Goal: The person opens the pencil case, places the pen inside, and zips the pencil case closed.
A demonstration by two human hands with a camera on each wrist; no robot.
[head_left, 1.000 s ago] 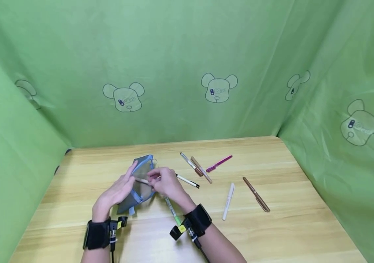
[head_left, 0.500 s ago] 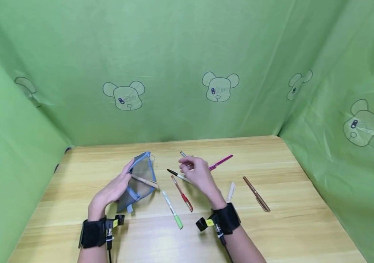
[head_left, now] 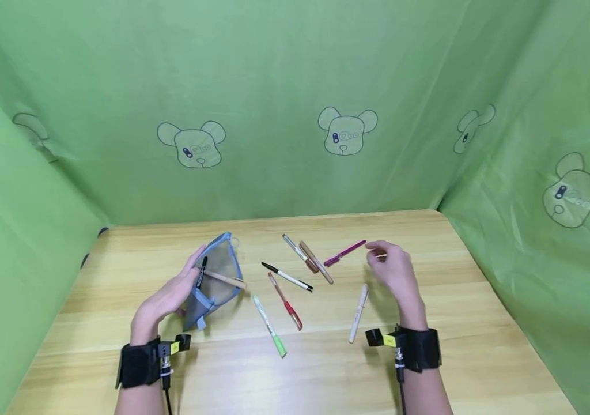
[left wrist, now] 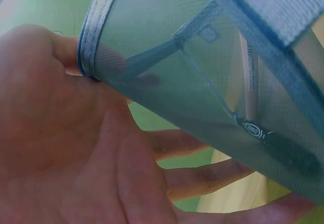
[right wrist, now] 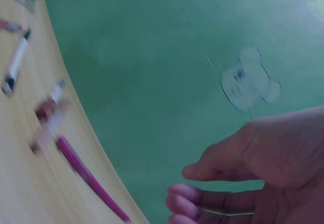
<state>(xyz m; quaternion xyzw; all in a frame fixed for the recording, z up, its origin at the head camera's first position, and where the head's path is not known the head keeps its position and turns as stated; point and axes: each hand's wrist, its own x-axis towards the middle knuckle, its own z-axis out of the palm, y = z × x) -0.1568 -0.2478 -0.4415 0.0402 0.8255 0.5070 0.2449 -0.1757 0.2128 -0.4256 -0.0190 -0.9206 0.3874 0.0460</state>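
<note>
A blue-trimmed mesh pencil case stands tilted at the left, its mouth facing right. My left hand holds it along the left side; in the left wrist view, thumb and fingers show partly through the mesh. A black-capped pen is inside. A beige pen lies across the mouth, one end poking out. My right hand hovers near the tip of a magenta pen, fingers loosely bent, holding nothing. In the right wrist view, its thumb and fingertips are apart.
Between the hands lie a white-and-black pen, a red pen, a green-capped pen and two crossed brownish pens. A pale pen lies near the right wrist. Green cloth walls the wooden table.
My right hand has left the beige pen in the case's mouth and swept right, past the crossed pens. It now covers where a brown pen lay. My left hand stays on the case.
</note>
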